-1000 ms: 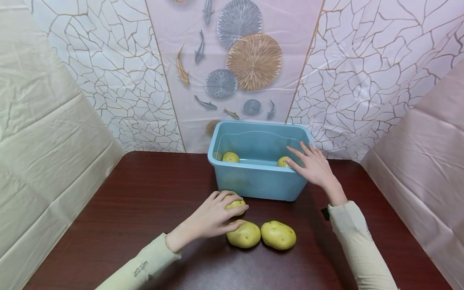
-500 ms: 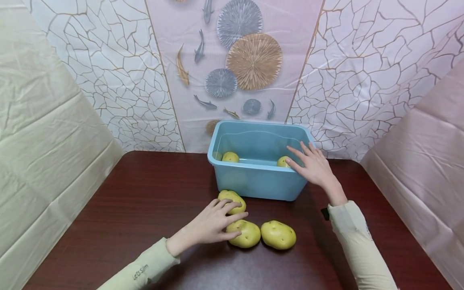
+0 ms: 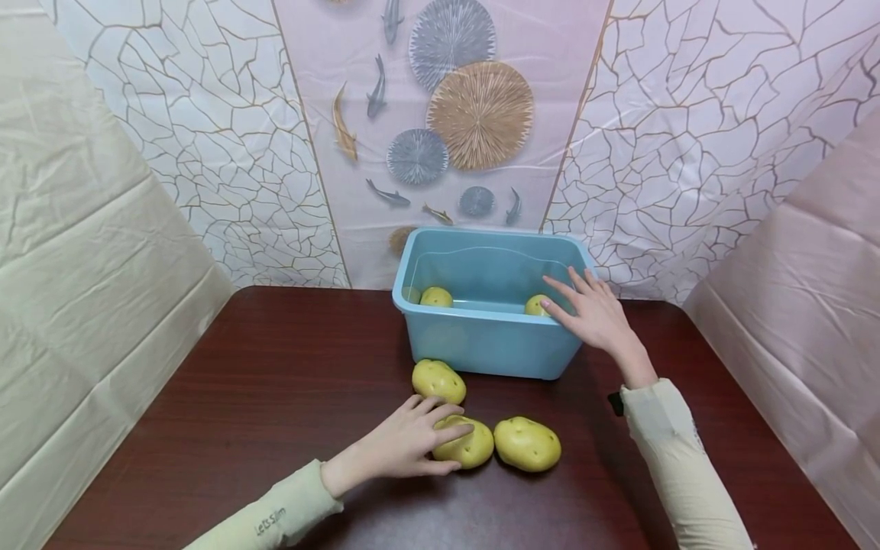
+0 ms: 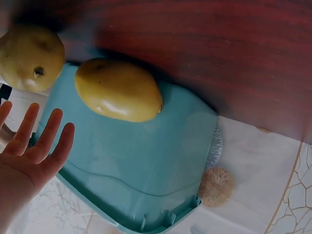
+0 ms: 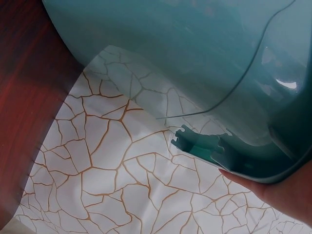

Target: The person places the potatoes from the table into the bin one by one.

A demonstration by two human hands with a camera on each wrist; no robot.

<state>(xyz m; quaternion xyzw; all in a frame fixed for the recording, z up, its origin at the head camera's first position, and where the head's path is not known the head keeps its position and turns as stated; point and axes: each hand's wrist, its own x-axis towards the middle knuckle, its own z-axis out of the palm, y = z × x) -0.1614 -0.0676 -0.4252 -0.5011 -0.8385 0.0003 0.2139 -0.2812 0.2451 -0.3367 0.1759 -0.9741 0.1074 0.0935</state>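
Observation:
Three yellow potatoes lie on the table. My left hand [image 3: 406, 441] hovers, fingers spread and slightly bent, over the left side of the front-left potato [image 3: 467, 443]; in the left wrist view the left hand [image 4: 34, 156] has nothing in its fingers. Just behind, another potato [image 3: 438, 381] sits against the front of a blue plastic bin [image 3: 491, 344]. The third potato [image 3: 527, 444] is to the right of the front-left one. At the bin's right rim rests my right hand [image 3: 596, 313], fingers extended; the right wrist view shows only part of this hand [image 5: 287, 195] against the rim.
Inside the bin are a potato [image 3: 436, 297] at the left and another potato [image 3: 536, 305] at the right, partly hidden by the front rim and fingers. The dark red table [image 3: 289, 359] ends at a patterned back cloth [image 3: 241, 137]. Pale cloth walls [image 3: 103, 290] flank both sides.
My left hand has drawn back from the potato by the bin towards the front-left potato, uncovering the former, which has barely moved. The right hand stays at the rim.

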